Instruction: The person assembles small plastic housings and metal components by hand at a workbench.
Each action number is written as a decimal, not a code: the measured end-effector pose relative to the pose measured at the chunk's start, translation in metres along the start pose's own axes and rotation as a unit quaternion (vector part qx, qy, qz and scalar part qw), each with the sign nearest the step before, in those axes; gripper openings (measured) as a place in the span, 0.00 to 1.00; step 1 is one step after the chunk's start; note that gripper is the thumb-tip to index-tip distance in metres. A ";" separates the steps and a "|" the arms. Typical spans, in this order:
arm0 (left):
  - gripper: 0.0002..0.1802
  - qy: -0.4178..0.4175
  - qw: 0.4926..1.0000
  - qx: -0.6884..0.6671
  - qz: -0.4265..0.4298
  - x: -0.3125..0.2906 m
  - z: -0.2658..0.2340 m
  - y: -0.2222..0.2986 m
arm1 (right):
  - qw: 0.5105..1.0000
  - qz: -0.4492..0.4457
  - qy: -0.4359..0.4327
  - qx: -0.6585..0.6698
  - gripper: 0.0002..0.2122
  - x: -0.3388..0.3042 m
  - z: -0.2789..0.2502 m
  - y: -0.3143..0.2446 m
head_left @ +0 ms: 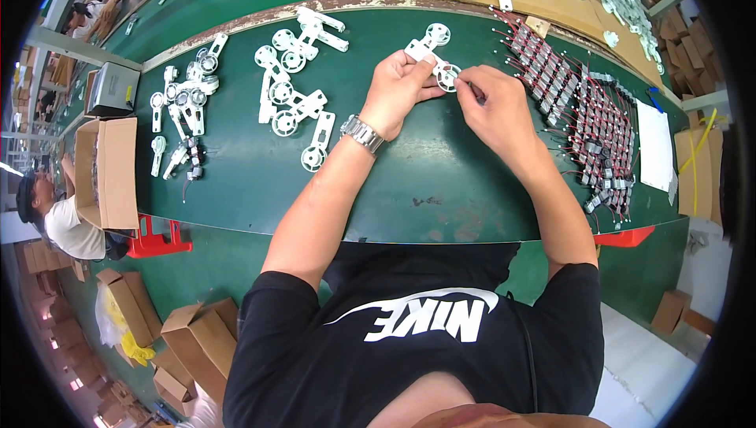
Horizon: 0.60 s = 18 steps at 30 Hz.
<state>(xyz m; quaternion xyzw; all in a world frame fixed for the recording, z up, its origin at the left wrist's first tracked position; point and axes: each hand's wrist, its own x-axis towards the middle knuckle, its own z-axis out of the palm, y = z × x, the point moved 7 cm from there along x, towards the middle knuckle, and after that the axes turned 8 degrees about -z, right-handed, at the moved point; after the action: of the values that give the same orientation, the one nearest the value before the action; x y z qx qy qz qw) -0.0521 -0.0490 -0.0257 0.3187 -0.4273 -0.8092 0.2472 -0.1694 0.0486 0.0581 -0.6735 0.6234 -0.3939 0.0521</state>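
My left hand (395,91), with a metal watch at its wrist, is closed on a white plastic ring-ended part (447,84) above the green table. Its thumb lies on top. Just beyond the fingers is another white ring-ended part (438,33); whether the hand holds this one too, I cannot tell. My right hand (496,109) is pinched closed against the right side of the near ring. What its fingertips grip, if anything, is hidden. Left of my hands lie several similar white parts (284,122), with open spoked rings.
Fuller ring-ended assemblies (189,96) lie farther left. Rows of small metal motors with red wires (587,117) spread on the right, beside a white sheet (655,144). Behind, cardboard (543,11) holds more white parts. A carton (118,172) stands at the left edge; other people sit beyond.
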 end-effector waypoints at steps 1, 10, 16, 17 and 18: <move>0.11 -0.001 1.000 0.000 -0.002 0.000 0.002 -0.001 | 1.000 0.002 0.000 0.000 0.04 -0.001 0.000 -0.002; 0.12 -0.032 0.999 0.017 -0.016 -0.001 0.012 -0.010 | 0.997 0.046 -0.044 -0.037 0.06 -0.003 -0.002 0.001; 0.12 -0.028 0.999 0.029 -0.013 -0.001 0.013 -0.010 | 0.984 0.143 -0.105 0.031 0.08 -0.005 -0.003 0.018; 0.12 -0.030 0.999 0.033 -0.016 -0.003 0.015 -0.010 | 0.979 0.156 -0.128 0.042 0.08 -0.006 -0.001 0.021; 0.12 -0.033 0.999 0.037 -0.018 -0.004 0.016 -0.009 | 0.973 0.169 -0.151 0.052 0.09 -0.006 0.002 0.024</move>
<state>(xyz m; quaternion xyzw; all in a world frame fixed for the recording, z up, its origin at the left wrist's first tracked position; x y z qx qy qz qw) -0.0626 -0.0330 -0.0255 0.3080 -0.4594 -0.8072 0.2062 -0.1867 0.0484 0.0405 -0.6064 0.6918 -0.3047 0.2465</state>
